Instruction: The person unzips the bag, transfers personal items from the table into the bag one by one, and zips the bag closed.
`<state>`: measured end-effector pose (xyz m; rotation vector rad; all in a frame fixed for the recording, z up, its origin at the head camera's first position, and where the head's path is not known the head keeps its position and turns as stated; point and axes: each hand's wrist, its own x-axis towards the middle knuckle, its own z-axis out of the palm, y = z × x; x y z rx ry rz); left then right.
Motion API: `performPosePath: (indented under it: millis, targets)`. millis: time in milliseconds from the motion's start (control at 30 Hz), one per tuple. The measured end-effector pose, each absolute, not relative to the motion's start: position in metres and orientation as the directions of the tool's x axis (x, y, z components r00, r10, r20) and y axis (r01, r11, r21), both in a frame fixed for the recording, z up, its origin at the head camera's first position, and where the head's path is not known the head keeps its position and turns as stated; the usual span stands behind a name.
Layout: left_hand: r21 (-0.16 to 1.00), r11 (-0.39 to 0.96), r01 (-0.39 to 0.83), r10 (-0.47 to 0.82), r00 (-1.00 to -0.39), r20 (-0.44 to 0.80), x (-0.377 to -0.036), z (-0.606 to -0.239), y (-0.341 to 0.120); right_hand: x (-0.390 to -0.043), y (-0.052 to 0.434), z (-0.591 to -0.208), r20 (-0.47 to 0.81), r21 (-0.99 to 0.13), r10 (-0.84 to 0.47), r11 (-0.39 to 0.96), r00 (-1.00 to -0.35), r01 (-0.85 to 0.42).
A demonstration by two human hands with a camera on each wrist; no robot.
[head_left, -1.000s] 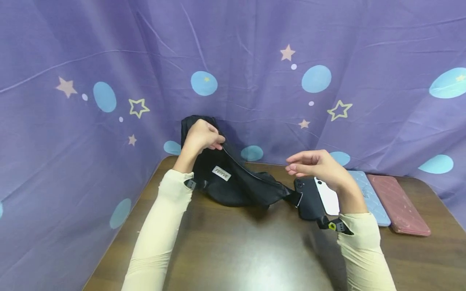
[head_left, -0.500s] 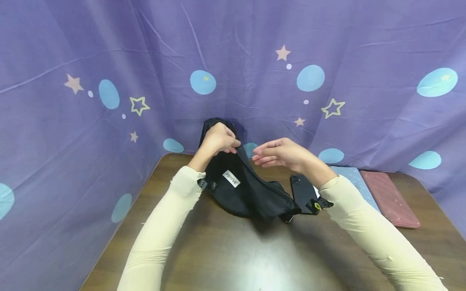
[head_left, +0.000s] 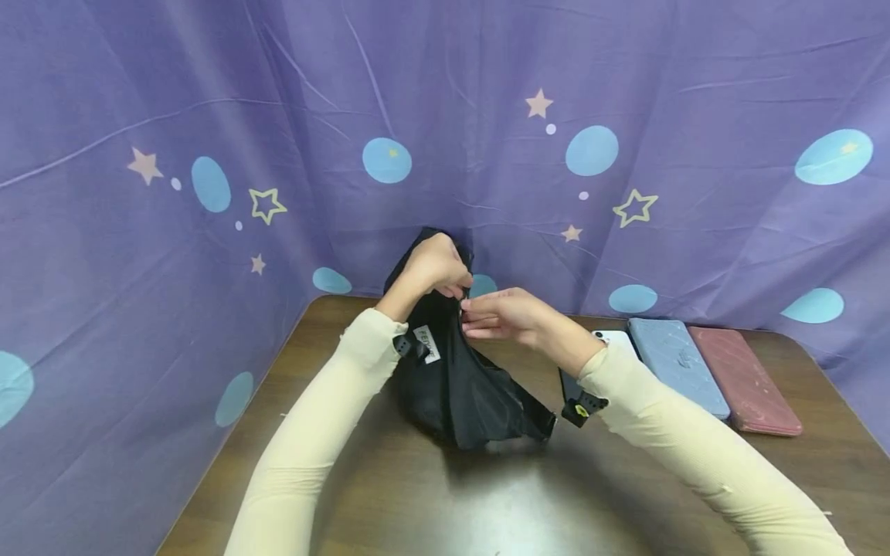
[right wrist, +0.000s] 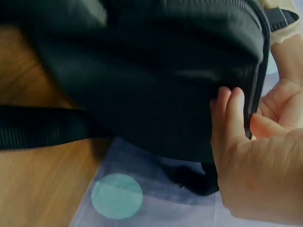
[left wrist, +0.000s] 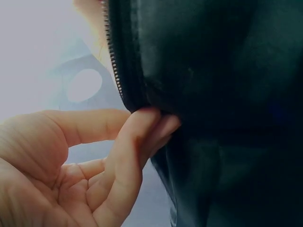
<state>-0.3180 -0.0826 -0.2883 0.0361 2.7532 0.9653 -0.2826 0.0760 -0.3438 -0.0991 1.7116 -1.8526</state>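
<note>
Left hand (head_left: 429, 266) gripped the raised top end of the black bag (head_left: 464, 384), fingers curled on the fabric beside the zipper (left wrist: 111, 56). Right hand (head_left: 502, 315), at its 4 o'clock and touching it, pinched the same zipper edge. Bag stood on the wooden table (head_left: 487, 494) before the purple curtain (head_left: 278, 116), long axis running from the hands toward 5 o'clock. Both hands equally near. Three phone cases (head_left: 695, 363) lay at 3 o'clock, well apart.
</note>
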Motion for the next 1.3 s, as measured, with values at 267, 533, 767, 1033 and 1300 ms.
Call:
performPosePath:
  millis: [267, 533, 767, 1033, 1300]
  targets:
    - [0.771, 0.620, -0.147, 0.139, -0.946, -0.293, -0.331, -0.309, -0.075, -0.292, 0.078, -0.358, -0.418, -0.880, -0.354, -0.070, -0.836, 0.470]
    - [0.858, 0.489, -0.155, 0.209, -0.934, -0.288, -0.333, -0.335, -0.077, -0.302, 0.092, -0.369, -0.437, -0.868, -0.340, -0.085, -0.833, 0.490]
    - [0.895, 0.418, -0.155, 0.238, -0.932, -0.272, -0.329, -0.346, -0.088, -0.305, 0.102, -0.375, -0.416, -0.892, -0.362, -0.018, -0.835, 0.452]
    - [0.909, 0.379, -0.176, 0.271, -0.917, -0.291, -0.320, -0.327, -0.121, -0.303, 0.117, -0.387, -0.413, -0.899, -0.370, 0.018, -0.832, 0.438]
    - [0.919, 0.371, -0.132, 0.238, -0.943, -0.231, -0.320, -0.298, -0.148, -0.298, 0.132, -0.411, -0.429, -0.899, -0.363, 0.083, -0.828, 0.429]
